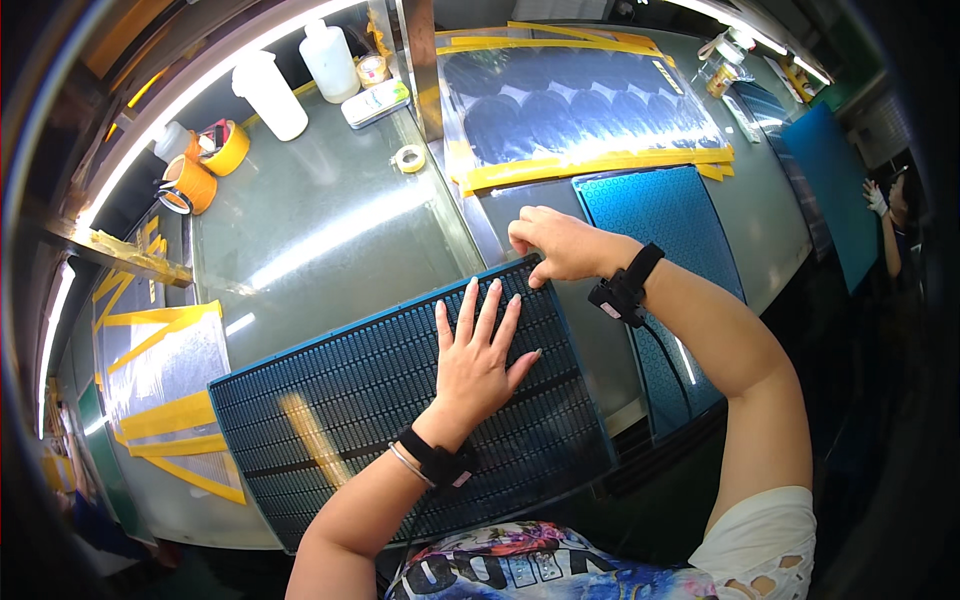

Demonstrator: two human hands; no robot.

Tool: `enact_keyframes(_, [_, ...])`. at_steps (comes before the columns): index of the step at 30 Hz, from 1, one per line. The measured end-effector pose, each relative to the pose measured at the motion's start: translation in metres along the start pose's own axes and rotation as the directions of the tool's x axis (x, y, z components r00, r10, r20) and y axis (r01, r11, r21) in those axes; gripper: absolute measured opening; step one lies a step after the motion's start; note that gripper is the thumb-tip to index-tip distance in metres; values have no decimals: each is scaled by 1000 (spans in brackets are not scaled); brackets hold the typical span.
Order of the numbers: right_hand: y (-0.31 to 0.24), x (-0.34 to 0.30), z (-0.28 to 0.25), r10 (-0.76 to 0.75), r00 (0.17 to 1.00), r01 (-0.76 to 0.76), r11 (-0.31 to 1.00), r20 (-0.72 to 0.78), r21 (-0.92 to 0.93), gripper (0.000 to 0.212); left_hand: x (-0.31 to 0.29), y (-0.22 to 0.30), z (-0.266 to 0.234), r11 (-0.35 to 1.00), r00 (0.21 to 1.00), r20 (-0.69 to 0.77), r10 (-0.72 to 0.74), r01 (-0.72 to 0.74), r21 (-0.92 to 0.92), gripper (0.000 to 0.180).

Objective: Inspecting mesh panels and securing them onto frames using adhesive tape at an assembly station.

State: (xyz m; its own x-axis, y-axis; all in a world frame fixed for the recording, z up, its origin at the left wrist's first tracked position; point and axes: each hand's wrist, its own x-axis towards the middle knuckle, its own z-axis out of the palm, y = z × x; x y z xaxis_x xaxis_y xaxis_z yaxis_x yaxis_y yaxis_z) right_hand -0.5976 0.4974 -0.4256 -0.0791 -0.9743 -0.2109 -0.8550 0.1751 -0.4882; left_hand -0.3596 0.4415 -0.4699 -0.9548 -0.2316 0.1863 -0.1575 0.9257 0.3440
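A dark panel with a fine grid pattern and thin blue edges lies at a slant on the table in front of me. My left hand rests flat on its upper right part, fingers spread. At the panel's far right corner is my right hand, with fingers curled and the thumb pointing down to the corner. Whatever it pinches there is hidden or too small to make out. To the right, partly under my right forearm, a blue panel with a honeycomb-like pattern lies on the table.
Yellow-taped film sheets lie at the back and left. Two white bottles, orange tape rolls and a small tape roll stand on the glossy table. At far right, a gloved person is beside a blue sheet.
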Motion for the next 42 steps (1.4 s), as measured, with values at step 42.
enact_keyframes(42, [-49,-82,50,-28,943,-87,941,-333,-327,68,23,-3,-7,996,998,41,36,-33,-79,67])
